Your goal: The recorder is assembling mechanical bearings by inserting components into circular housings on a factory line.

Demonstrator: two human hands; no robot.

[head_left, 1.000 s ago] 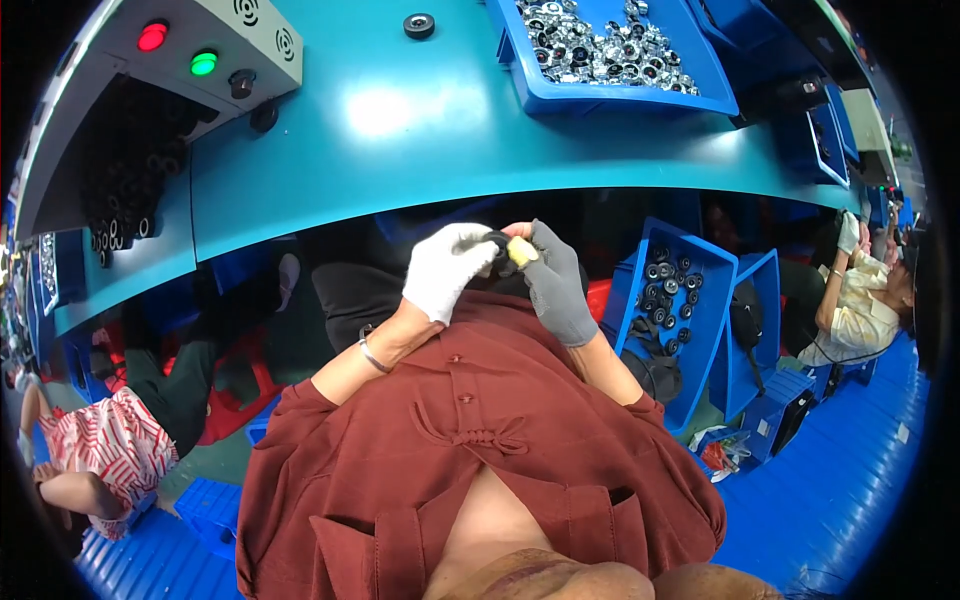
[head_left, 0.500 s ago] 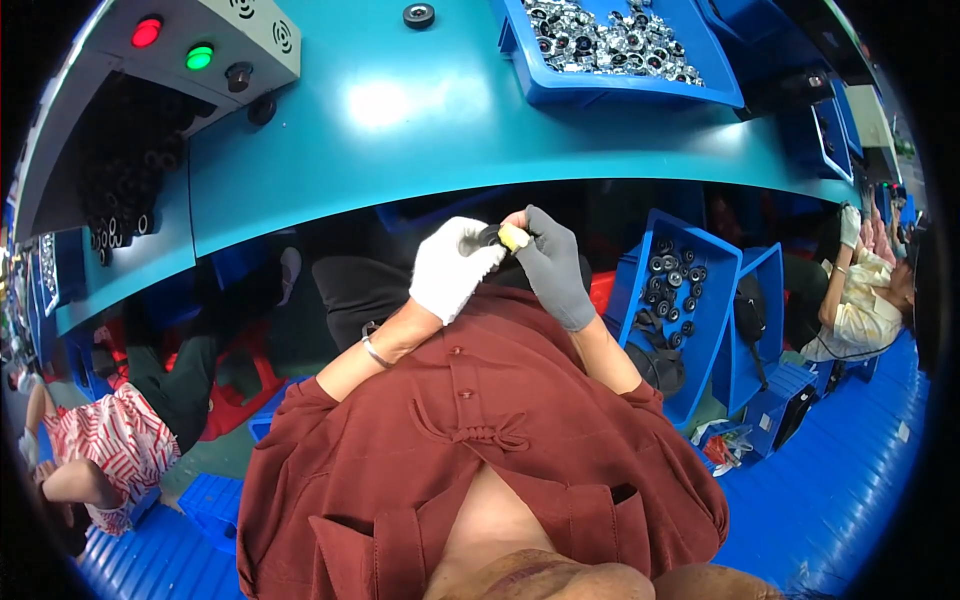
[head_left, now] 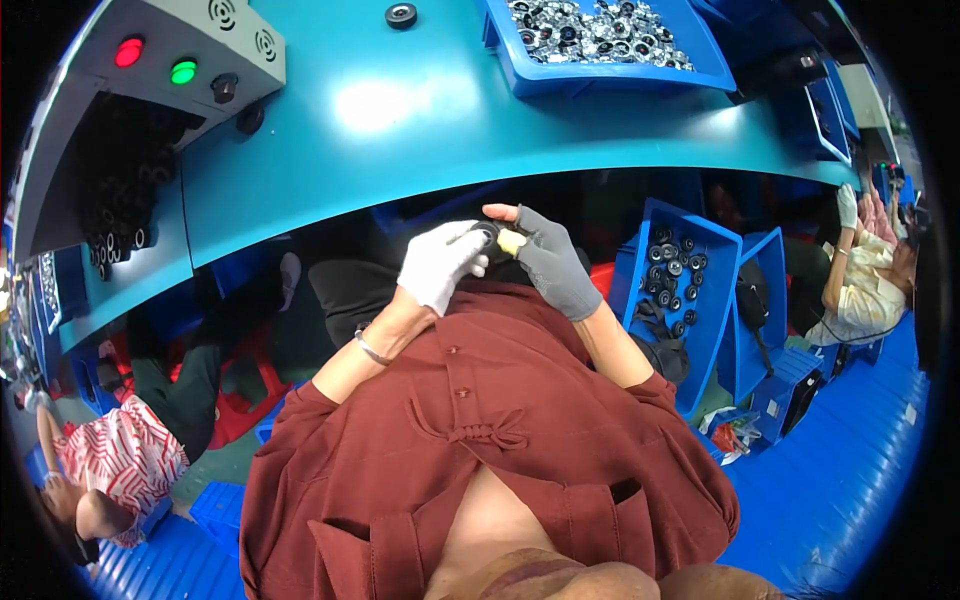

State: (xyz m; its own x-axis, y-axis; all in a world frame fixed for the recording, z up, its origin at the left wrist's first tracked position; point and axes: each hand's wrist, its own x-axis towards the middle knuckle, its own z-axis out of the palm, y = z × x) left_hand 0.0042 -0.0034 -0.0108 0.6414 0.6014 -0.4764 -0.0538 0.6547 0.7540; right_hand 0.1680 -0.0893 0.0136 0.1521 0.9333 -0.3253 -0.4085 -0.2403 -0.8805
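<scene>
My left hand (head_left: 440,262) wore a white glove, my right hand (head_left: 548,262) a grey one with a yellow fingertip. My shirt (head_left: 480,440) was rust-red, the far table (head_left: 420,110) teal, the bins (head_left: 610,70) blue.

Worktop (head_left: 420,110) lies ahead, a tray of small round parts (head_left: 600,40) at its far right, button box (head_left: 170,60) far left. Both hands meet below its near edge; another parts bin (head_left: 680,290) sits to their right.
</scene>
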